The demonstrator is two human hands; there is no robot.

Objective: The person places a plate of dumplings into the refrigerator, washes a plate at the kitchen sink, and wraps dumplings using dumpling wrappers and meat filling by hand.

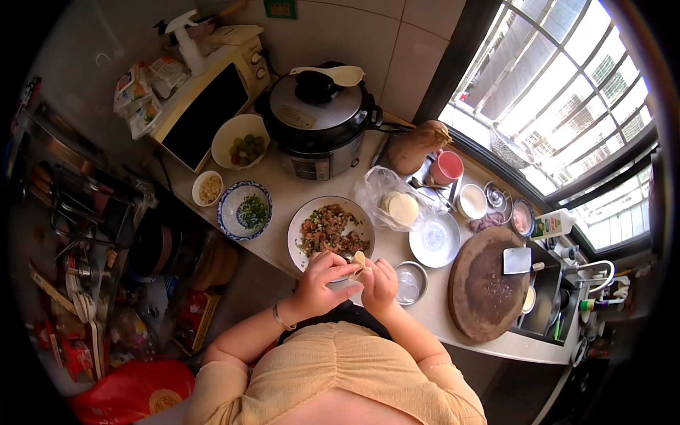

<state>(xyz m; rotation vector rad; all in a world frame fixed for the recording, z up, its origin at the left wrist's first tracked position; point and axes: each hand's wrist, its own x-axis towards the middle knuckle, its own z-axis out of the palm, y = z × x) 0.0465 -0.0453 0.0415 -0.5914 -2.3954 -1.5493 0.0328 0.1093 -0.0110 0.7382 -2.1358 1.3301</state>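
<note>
Both hands meet at the counter's front edge, just below the bowl of chopped filling (331, 225). My left hand (319, 285) has its fingers bent around one side of a small, pale folded wrapper (360, 263). On the wrapper's other side, my right hand (380, 285) pinches it. What lies inside the wrapper is hidden. A small metal bowl (409, 283) stands close to the right of my right hand. Behind it are a white plate (434, 239) and a plastic bag (375, 202) with a stack of round wrappers (401, 209).
A round chopping board (489, 290) with a cleaver (517, 261) lies at the right, beside the sink (542, 312). A pressure cooker (315, 120) stands at the back. Left are bowls of greens (251, 211), chopped garlic (210, 189) and grapes (247, 150).
</note>
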